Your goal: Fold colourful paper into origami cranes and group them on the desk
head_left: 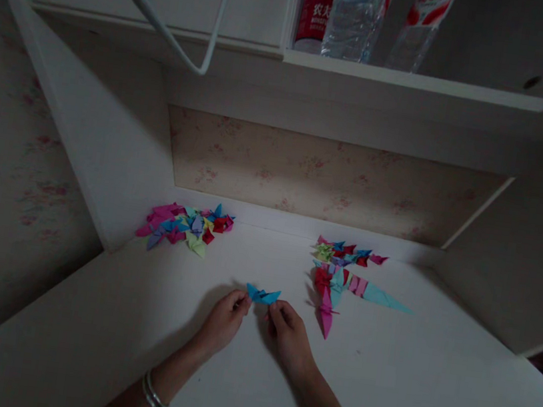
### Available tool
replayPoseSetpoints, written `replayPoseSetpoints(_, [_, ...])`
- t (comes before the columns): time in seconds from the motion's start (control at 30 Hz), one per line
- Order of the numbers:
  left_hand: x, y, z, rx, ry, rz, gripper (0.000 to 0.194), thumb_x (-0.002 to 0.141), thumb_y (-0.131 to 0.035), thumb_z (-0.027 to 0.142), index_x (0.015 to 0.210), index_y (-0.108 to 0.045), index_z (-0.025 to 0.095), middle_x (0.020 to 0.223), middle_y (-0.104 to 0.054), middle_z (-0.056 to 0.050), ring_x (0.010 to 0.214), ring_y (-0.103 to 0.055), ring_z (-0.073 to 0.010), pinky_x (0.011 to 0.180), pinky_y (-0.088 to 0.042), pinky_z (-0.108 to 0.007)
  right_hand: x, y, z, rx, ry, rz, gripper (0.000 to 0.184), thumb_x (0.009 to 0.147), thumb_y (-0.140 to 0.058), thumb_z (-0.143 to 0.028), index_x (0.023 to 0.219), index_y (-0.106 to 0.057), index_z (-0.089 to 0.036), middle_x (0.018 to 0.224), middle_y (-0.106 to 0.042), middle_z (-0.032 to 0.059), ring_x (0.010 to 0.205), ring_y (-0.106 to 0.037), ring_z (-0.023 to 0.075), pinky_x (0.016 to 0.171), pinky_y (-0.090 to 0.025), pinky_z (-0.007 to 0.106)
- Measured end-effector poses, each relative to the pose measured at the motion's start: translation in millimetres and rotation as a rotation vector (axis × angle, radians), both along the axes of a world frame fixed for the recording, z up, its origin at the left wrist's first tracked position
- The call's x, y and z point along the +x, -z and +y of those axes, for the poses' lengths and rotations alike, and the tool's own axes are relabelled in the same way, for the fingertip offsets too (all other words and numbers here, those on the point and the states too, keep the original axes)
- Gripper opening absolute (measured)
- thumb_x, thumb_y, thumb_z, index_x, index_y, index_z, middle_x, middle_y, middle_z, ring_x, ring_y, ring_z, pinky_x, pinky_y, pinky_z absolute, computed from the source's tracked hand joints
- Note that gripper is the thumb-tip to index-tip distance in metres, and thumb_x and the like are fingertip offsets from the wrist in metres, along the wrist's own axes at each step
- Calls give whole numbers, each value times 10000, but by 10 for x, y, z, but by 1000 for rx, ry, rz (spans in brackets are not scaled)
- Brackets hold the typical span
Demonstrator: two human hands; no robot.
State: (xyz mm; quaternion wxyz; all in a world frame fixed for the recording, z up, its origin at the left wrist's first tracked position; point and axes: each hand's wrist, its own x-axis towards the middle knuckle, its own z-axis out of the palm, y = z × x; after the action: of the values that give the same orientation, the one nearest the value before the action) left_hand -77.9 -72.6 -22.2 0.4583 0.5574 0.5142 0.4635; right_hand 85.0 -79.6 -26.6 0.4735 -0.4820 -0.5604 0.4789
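Note:
A small blue folded-paper boat (262,295) is held between both hands, just above the white desk. My left hand (226,318) pinches its left end. At the other end, my right hand (289,335) grips it between thumb and fingers. Beyond my left hand lies a heap of folded paper pieces (187,225) in pink, blue, red and pale green. To the right of my right hand are more origami pieces (333,286), among them a pink one pointing toward me and a long light-blue pointed one.
The white desk (408,384) runs back to a low ledge and a floral-papered wall (287,165). A shelf (420,83) overhangs it, holding plastic bottles (353,23). A white cable (173,41) hangs down at the upper left. Side panels close off both sides.

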Motion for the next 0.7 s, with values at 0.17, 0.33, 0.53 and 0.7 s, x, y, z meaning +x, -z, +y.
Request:
replayPoseSetpoints(0.17, [4, -3, 6, 6, -22, -20, 402, 789, -552, 557, 786, -604, 159, 482, -434, 72, 431, -392, -98, 435, -243, -222, 7, -15, -10, 42, 6, -53, 377, 903, -465, -511, 736, -557, -186, 586, -458, -38, 536, -416, 118, 519, -316, 239])
replayPoseSetpoints(0.33, [3, -6, 2, 19, -41, -28, 392, 787, -567, 542, 791, -626, 155, 519, -488, 52, 447, -422, -101, 439, -263, -220, 16, 7, -8, 67, 14, -100, 357, 912, -459, -493, 750, -560, -191, 579, -473, -35, 532, -433, 123, 518, -323, 238])
replayPoseSetpoints(0.53, [2, -27, -7, 31, -39, -18, 375, 795, -574, 518, 811, -650, 150, 542, -522, 38, 453, -443, -107, 445, -292, -223, 16, 17, -7, 77, 16, -93, 349, 914, -456, -493, 757, -556, -198, 579, -461, -42, 529, -429, 121, 514, -321, 237])
replayPoseSetpoints(0.7, [13, -28, -10, 7, -59, -36, 347, 788, -586, 488, 822, -651, 148, 528, -504, 49, 454, -438, -105, 454, -297, -219, 8, -11, -15, 44, 7, -63, 345, 902, -469, -500, 758, -550, -197, 563, -436, -49, 510, -408, 119, 493, -307, 236])
